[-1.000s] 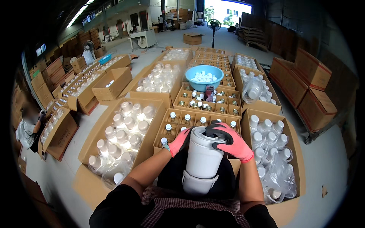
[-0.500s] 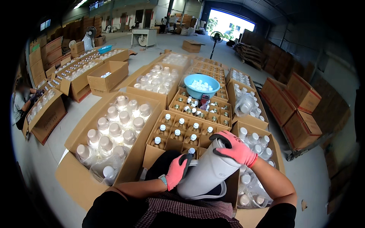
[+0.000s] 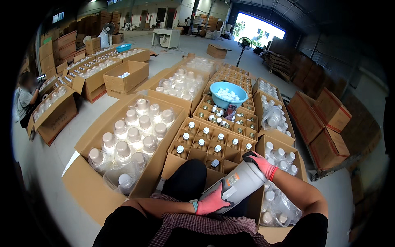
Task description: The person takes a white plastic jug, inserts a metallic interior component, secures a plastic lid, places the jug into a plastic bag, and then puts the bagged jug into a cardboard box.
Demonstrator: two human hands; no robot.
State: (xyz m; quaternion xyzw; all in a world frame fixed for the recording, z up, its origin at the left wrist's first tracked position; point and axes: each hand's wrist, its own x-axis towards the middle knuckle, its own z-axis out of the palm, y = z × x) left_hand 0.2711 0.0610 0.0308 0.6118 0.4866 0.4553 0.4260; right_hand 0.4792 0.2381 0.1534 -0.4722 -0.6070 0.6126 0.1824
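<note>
Over my lap lies a big light-grey cylinder, looking like a thermos jug body, tilted with its upper end to the right. An orange-and-white label shows on its side. My left hand, in a pink glove with dark fingertips, grips its lower side, thumb up along the wall. My right hand, gloved alike, is wrapped over the upper end; some of its fingers are hidden. Just beyond stands a divided carton of gold-brown bottle-shaped pieces with white caps.
At left, an open carton holds bagged white containers with beige tops. More bagged ones fill a carton at right. A blue basin of white caps and a phone rest on cartons ahead. Another person sits far left.
The cylinder has been turned, bringing its label into view. My left hand has shifted right and down, from near its rim onto its side. The head view has swung slightly left.
</note>
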